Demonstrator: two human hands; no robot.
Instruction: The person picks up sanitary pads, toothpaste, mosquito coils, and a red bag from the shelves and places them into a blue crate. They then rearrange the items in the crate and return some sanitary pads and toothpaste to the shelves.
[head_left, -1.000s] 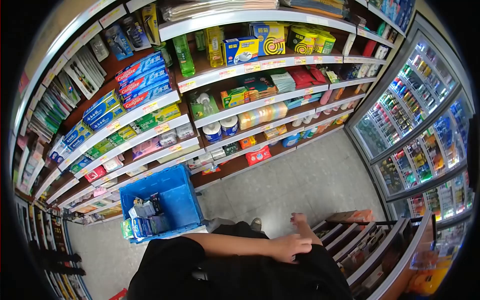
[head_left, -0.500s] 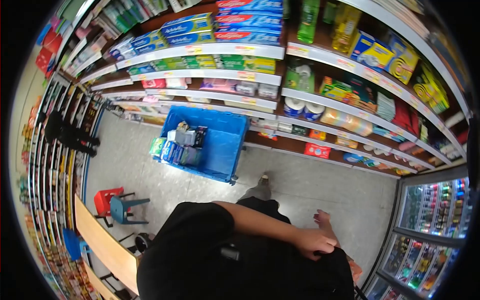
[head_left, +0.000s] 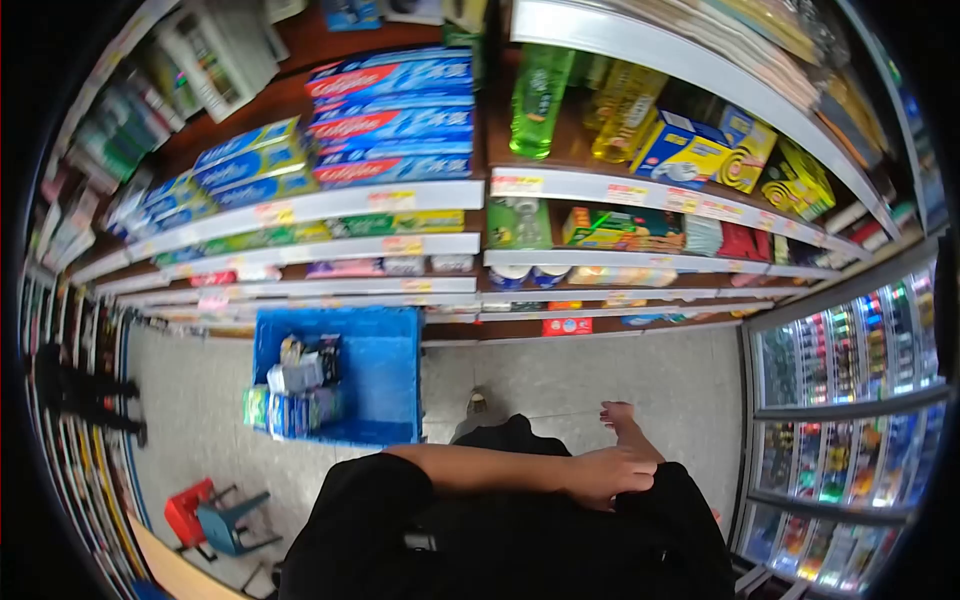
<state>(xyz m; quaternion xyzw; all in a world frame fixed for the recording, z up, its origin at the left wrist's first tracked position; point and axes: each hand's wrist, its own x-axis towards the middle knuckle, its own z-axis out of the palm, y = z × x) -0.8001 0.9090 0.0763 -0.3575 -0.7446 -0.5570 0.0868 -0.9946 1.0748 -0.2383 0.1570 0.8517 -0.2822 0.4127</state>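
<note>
From where I stand, this is a pause, I'd say; the left hand (head_left: 608, 478) is curled at the right sleeve (head_left: 688, 505), though whether its grip pinches it I cannot tell; the right hand (head_left: 618, 412) hangs over the floor (head_left: 560, 375), fingers loosely parted, seemingly bare; the bin (head_left: 378, 375) stands near the shelves (head_left: 572, 188), ahead and to the left, packs (head_left: 298, 378) heaped in its left part; reaching into it would, I judge, call for freeing the left hand and bending down.

a shop: price-tagged shelves (head_left: 335, 207)
</note>
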